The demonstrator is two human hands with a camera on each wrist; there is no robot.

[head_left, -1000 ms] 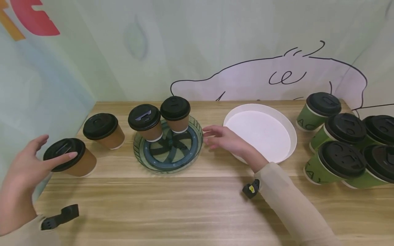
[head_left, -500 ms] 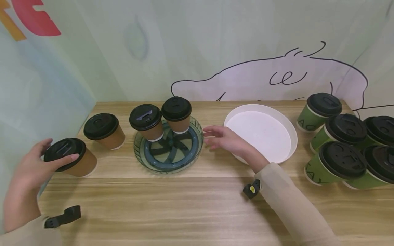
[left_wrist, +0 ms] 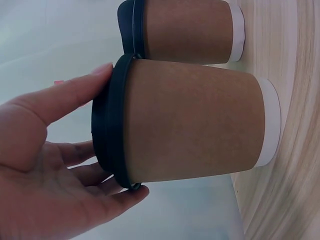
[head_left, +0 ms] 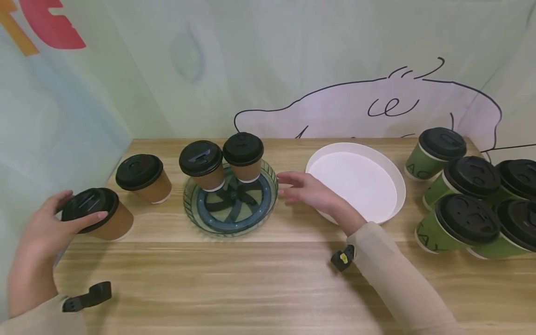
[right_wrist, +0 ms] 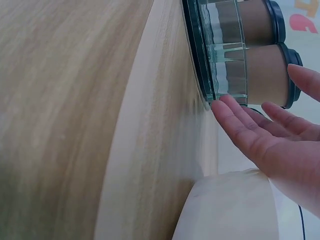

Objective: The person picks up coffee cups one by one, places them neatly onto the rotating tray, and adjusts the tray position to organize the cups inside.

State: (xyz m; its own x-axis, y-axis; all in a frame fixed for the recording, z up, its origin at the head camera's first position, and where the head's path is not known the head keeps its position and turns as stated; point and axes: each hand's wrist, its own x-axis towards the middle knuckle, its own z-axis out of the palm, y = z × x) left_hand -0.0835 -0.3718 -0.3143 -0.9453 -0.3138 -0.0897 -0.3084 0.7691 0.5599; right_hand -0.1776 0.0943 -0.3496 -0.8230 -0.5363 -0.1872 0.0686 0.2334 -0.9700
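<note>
I work at a pale wooden surface [head_left: 259, 284] with long grain, set against a light green backdrop [head_left: 259, 60] that bears a black line drawing filled in lilac and, at the top left corner, part of red and orange lettering too cropped to read. My left hand [head_left: 43, 228] is curled around the black lid of a brown paper cup [head_left: 110, 222] that stands near the surface's left edge; a second brown cup [head_left: 144, 178] stands just behind it. My right hand [head_left: 307, 190] lies relaxed with straight fingers, fingertips touching the rim of the clear green tray [head_left: 230, 223], which carries two more brown cups. A white plate [head_left: 395, 184] sits beside that hand. At the right edge are green cups [head_left: 431, 156] with white letters, only fragments like "A" and "O" legible.
</note>
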